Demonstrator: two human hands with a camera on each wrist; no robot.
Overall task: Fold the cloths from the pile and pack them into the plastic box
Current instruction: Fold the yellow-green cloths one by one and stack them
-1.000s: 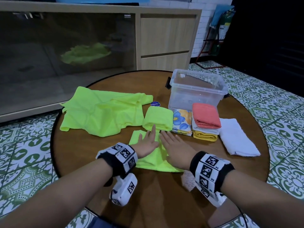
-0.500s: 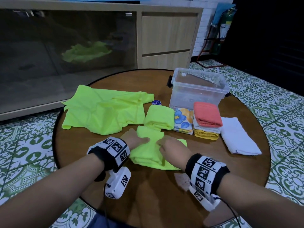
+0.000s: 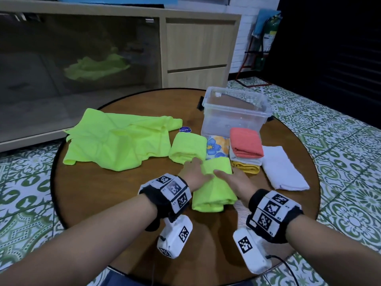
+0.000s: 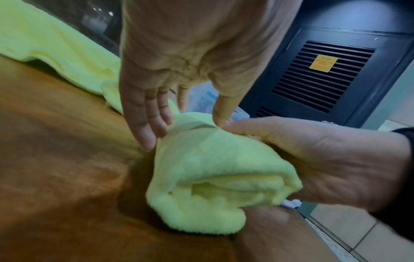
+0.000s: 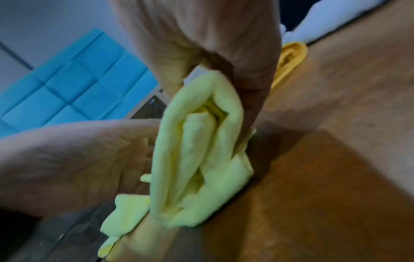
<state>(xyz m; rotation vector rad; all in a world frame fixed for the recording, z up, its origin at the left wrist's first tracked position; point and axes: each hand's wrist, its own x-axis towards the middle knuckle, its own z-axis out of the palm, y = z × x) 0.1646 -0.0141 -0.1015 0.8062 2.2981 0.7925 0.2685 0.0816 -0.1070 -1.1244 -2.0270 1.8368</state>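
folded lime cloth (image 3: 214,188) lower centre on table (image 3: 123,193) | left hand (image 3: 193,174) flat-fingered against its left side | right hand (image 3: 237,182) clasps its right side | stacked folded cloths (image 3: 246,145) just above, before plastic box (image 3: 226,122) | lime pile (image 3: 117,141) left

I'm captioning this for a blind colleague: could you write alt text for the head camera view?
A left hand and right hand hold a folded neon-yellow cloth between them on a round wooden table. Behind it lie other folded cloths, a loose neon-yellow pile and a clear plastic box.
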